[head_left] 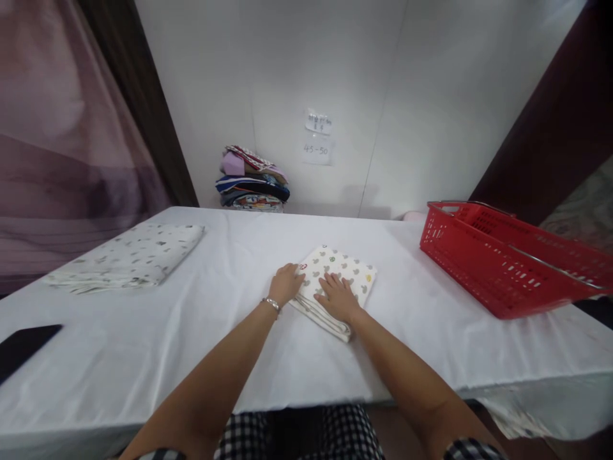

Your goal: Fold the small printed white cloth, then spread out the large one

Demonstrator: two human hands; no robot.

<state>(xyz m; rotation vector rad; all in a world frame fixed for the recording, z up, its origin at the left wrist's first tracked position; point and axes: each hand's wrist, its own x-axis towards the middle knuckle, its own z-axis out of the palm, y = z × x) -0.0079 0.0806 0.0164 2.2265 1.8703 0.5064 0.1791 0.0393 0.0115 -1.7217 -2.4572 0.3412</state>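
A white cloth [354, 271] with small grey, yellow, red and green prints lies folded into a thick square in the middle of the table. Its stacked layers show along the near edge. My right hand [339, 298] rests flat on top of it, fingers spread. At the cloth's left edge is my left hand [286, 283], a bracelet on its wrist; its fingers stretch onto the cloth and look extended, not wrapped round it.
Another printed white cloth [138, 255] lies folded at the left of the white-covered table [230, 255]. A black flat object [26, 345] sits at the left edge. On the right stands a red plastic basket [502, 262]. Behind the table is a stack of folded fabrics [253, 182].
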